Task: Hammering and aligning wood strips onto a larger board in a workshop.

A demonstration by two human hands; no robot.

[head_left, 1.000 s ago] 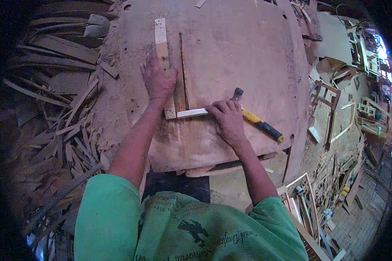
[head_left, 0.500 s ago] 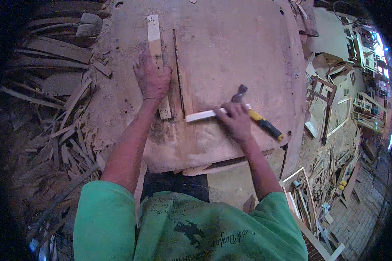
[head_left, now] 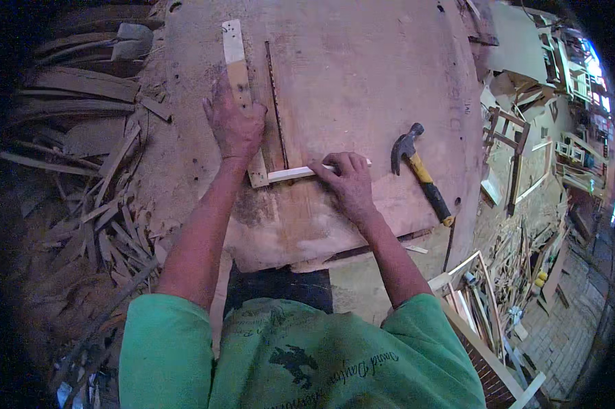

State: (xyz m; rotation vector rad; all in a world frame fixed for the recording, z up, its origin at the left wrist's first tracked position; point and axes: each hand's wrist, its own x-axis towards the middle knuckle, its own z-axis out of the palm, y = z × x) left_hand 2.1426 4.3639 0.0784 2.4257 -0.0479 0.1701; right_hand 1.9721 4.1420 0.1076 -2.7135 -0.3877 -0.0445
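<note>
A long pale wooden strip [head_left: 233, 46] with small holes lies away from me on the worktable. My left hand [head_left: 235, 129] is closed over its middle, hiding that part. A shorter whitish wooden strip [head_left: 290, 174] lies crosswise, with its left end at the near end of the long one. Whether the two ends touch or overlap slightly, I cannot tell. My right hand [head_left: 349, 184] grips this short strip between thumb and fingers near its right end. To the right of that hand rests a claw hammer [head_left: 423, 176] with a yellow and black handle.
A narrow dark line, a slot or thin strip [head_left: 275, 95], runs along the worktable [head_left: 362, 75] beside the long strip. Scrap wood [head_left: 89, 88] is heaped on the left. Wooden frames [head_left: 512, 143] and more offcuts lie on the right.
My right hand has moved left with the short strip, bringing its end to the long strip. The hammer now lies further right, turned more upright, apart from my hand. My left hand stays put.
</note>
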